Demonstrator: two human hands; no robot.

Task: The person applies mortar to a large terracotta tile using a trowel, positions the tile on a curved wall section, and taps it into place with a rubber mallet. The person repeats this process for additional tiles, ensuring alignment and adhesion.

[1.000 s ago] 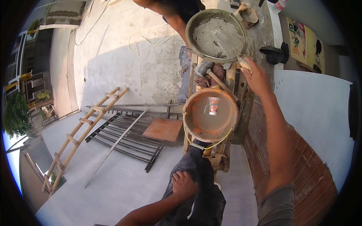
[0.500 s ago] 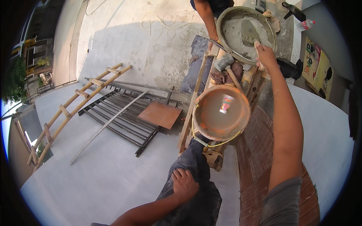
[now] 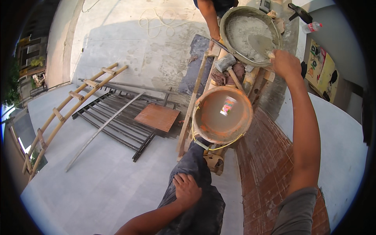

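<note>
- Bamboo ladder, lying slantwise toward the pale floor's left edge.
- Black metal grate, flat on the floor, with a reddish-brown panel over its right end.
- Wooden bench, long and narrow, carrying the tub, bucket and mallet.
- Yellow board, well off the bench's right edge, printed with coloured figures.
- Tub of grey mortar, at the bench's far end; a co-worker's forearm reaches down beside its left rim.
- Bucket of cloudy water, orange-stained, nearer the bench's near end, yellow handle lowered.
- Mallet, between tub and bucket, head toward the bench's left edge.
- Right hand, fingers wrapped around the trowel's handle beside the tub's near-right rim.
- Left hand, resting on the thigh, fingers loosely curved around nothing.
- Trowel, its blade on the mortar near the tub's near-right rim.
- Clear bottle, red label and cap, lettering too small to read.
- Cup, in the bucket's water, its bright multicoloured print blurred.
</note>
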